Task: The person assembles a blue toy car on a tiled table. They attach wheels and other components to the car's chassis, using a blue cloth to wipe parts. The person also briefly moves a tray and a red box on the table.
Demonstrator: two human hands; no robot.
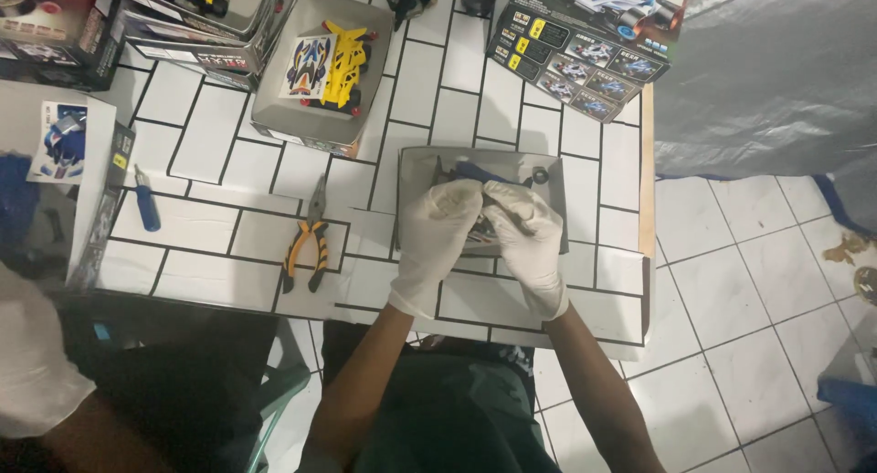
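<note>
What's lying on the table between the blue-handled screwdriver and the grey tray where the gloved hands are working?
In the head view, pliers with orange-and-black handles lie on the tiled table, between the screwdriver and the grey tray.

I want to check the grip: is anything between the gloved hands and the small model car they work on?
Nothing visible: left hand and right hand close directly on the model car over the grey tray.

Overhead view in dim, cool indoor light with a bluish cast. The white tiled tabletop (210,153) is evenly lit, with soft, faint shadows under the boxes. The gloved left hand (437,226) and right hand (528,236) look pale, slightly washed out and softly blurred. The lower left corner falls into dark shadow. A grey plastic sheet (776,71) shows mild sheen. Fine detail is soft throughout.
</note>
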